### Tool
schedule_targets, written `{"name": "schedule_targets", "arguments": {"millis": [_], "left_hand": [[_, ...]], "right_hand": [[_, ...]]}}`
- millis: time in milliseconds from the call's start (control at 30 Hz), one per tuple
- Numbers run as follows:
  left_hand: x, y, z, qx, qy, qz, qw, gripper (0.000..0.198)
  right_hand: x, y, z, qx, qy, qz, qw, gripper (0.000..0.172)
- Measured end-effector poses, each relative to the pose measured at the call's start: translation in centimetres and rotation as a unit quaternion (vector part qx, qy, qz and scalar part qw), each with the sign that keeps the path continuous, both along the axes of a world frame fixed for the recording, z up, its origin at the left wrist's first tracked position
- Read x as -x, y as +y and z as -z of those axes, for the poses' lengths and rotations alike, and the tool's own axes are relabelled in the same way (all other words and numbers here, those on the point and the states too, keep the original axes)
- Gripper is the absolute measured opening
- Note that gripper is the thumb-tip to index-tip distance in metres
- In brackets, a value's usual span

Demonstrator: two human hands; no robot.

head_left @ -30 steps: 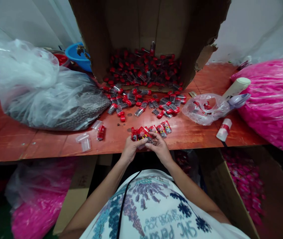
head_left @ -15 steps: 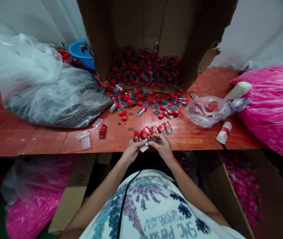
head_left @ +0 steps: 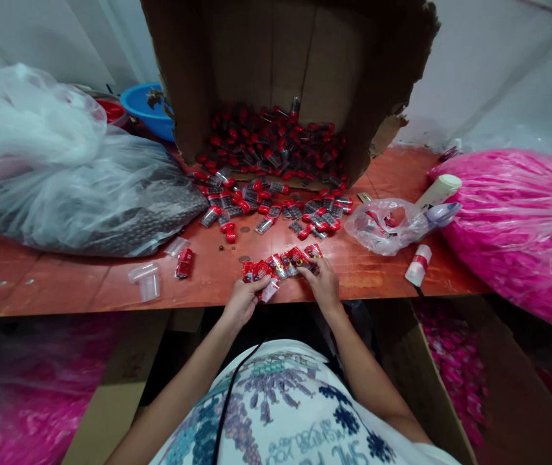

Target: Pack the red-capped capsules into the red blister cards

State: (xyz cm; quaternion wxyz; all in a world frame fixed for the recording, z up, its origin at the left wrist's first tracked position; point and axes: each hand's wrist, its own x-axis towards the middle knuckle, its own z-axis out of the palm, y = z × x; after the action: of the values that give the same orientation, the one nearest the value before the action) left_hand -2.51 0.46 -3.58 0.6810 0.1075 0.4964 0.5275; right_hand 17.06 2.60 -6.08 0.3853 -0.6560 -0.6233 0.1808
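The row of red packets (head_left: 277, 263) lies between both hands at the desk's (head_left: 368, 279) near edge, its long axis running left to right and slightly away — left hand (head_left: 243, 301) pinching the left end, right hand (head_left: 323, 284) touching near the right, its grip unclear.

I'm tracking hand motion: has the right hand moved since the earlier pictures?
Yes: the right hand has moved rightward, closer to the red-banded white cylinder.

Two bare arms (head_left: 186, 374) reach forward and lean inward.
I see the bare left hand (head_left: 245, 297) pinching, thumb (head_left: 259, 283) on top, and the bare right hand (head_left: 323, 284) near it, fingers (head_left: 323, 267) bent.
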Motion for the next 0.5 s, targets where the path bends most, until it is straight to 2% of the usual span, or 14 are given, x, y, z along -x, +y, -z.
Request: {"name": "schedule_targets", "arguments": {"millis": [100,167,267,333,433,500], "left_hand": [[-0.3,0.2,-0.1,-0.016,-0.005,-0.026,1.0,0.024],[-0.5,0.3,-0.3,-0.027,-0.003,-0.033,0.999,0.025],[-0.7,0.4,-0.7,-0.04,0.006,-0.027,0.999,0.028],[-0.8,0.3,-0.9,-0.045,0.014,-0.018,0.999,0.031],[-0.6,0.0,-1.1,-0.046,0.021,-0.001,0.999,0.032],[-0.2,-0.3,-1.0,-0.047,0.02,0.005,0.999,0.03]], "right_hand": [[0.3,-0.5,-0.7,-0.006,-0.042,0.022,0.999,0.038],[1.1,-1.2,-1.5,-0.016,-0.025,0.02,0.999,0.04],[3.3,-2.4,-2.4,0.004,0.069,-0.062,0.996,0.039],[4.8,-2.8,-2.7,0.029,0.144,-0.115,0.982,0.036],[6.2,-2.9,-2.6,0.035,0.219,-0.138,0.965,0.03],[6.4,-2.9,-2.4,0.031,0.22,-0.153,0.963,0.028]]}}
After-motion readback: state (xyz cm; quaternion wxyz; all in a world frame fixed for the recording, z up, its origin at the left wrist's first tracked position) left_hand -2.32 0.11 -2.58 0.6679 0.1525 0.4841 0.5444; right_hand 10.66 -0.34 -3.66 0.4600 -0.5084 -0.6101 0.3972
